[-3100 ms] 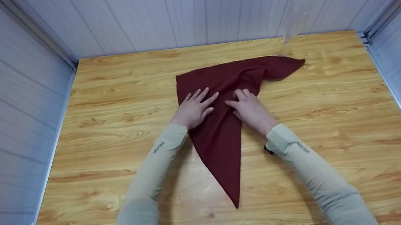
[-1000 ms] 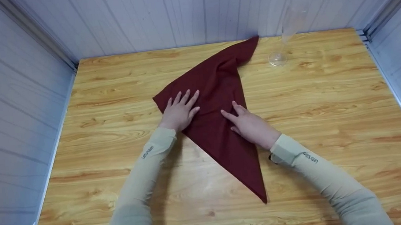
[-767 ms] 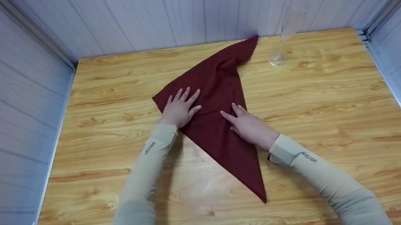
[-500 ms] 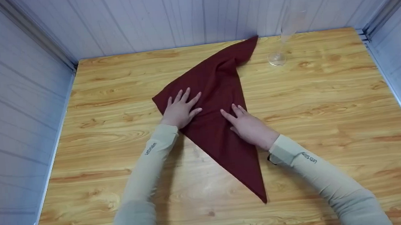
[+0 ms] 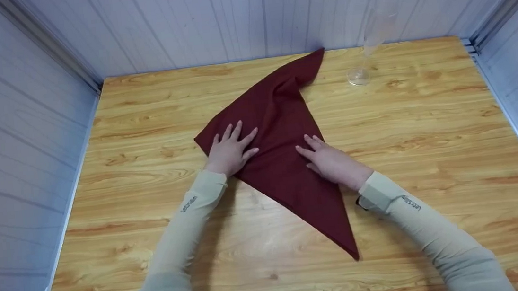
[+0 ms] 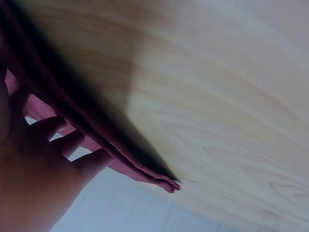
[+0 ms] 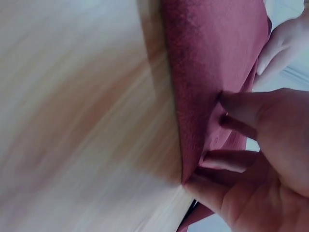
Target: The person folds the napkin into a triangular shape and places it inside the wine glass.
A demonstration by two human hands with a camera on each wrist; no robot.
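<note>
A dark red cloth napkin [image 5: 285,124] lies folded on the table, with one point at the back wall and another toward the front right. A raised crease runs through its upper part. On its left side my left hand [image 5: 231,152] rests with fingers spread; the left wrist view shows layered folded edges of the napkin [image 6: 104,133] beside those fingers. My right hand [image 5: 334,162] lies at the napkin's right edge, its fingertips pressing on the fabric. In the right wrist view the right hand [image 7: 260,150] touches the napkin [image 7: 207,72] along its border.
A clear stemmed glass [image 5: 358,76] stands at the back right, beyond the napkin's far point. The wood-grain table [image 5: 128,215] is bounded by pale panelled walls [image 5: 242,18] at the back and both sides.
The napkin has turned, its far point swinging left and its near point right, uncovering the glass's base. Both hands moved with it, and the right fingers straightened from a curled hold.
</note>
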